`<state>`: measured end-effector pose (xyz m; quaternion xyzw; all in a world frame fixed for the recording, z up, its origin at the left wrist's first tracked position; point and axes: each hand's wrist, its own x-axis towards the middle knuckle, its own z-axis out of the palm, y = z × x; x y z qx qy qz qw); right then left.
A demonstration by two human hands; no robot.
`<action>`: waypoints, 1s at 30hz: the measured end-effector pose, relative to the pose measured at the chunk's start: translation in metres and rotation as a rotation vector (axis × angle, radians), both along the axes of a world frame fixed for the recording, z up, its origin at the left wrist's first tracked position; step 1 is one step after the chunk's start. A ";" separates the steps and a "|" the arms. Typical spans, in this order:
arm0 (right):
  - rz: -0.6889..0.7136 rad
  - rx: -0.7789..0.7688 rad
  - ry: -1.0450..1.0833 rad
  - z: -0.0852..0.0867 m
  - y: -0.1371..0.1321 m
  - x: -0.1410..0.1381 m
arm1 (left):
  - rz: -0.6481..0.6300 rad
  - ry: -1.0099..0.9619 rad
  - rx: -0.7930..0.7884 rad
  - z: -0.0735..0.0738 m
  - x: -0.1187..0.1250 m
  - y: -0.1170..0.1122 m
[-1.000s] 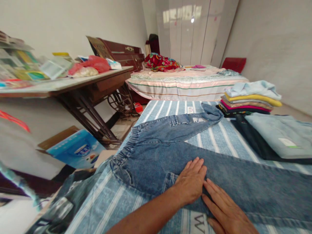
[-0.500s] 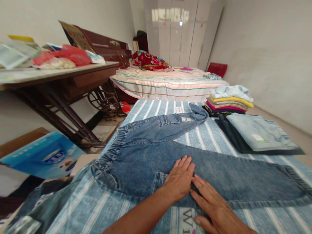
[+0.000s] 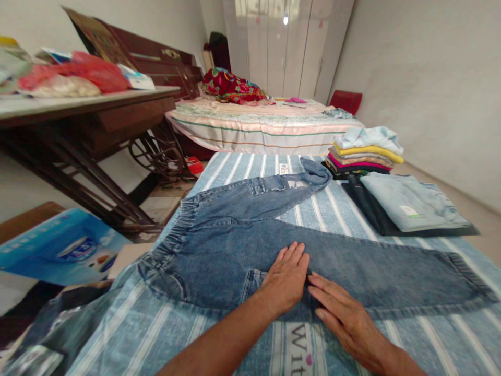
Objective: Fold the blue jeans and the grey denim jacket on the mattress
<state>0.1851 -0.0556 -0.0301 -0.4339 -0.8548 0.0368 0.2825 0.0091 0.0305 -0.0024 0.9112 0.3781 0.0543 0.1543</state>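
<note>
A pair of blue jeans lies spread over a blue-and-white striped cover, its gathered elastic waist to the left. The near leg stretches flat to the right; the far leg bends at its end. My left hand rests flat on the near leg beside a cargo pocket, palm down with fingers extended. Close to its right, my right hand touches the leg near its lower edge, fingers stretched out and the thumb side low. Neither hand grips the cloth.
To the right are a stack of folded clothes and folded light jeans on dark ones. A sewing machine table stands left, above a blue box. Behind is a bed with a red floral bundle.
The view has shifted slightly. My right hand's thumb has drawn in from the cover toward its fingers. My left hand stays at nearly the same spot on the jeans.
</note>
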 end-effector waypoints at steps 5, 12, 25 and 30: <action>-0.089 -0.083 0.162 -0.002 0.003 -0.006 | -0.007 0.018 0.024 -0.001 0.000 -0.001; -0.121 -0.166 0.176 -0.004 0.001 -0.004 | -0.006 0.031 0.048 -0.003 -0.001 0.000; -0.251 -0.320 0.188 -0.006 0.003 -0.003 | -0.011 0.041 0.041 -0.001 0.000 0.001; -0.325 -0.407 0.225 -0.006 0.005 -0.002 | -0.008 0.032 0.061 -0.004 0.000 0.001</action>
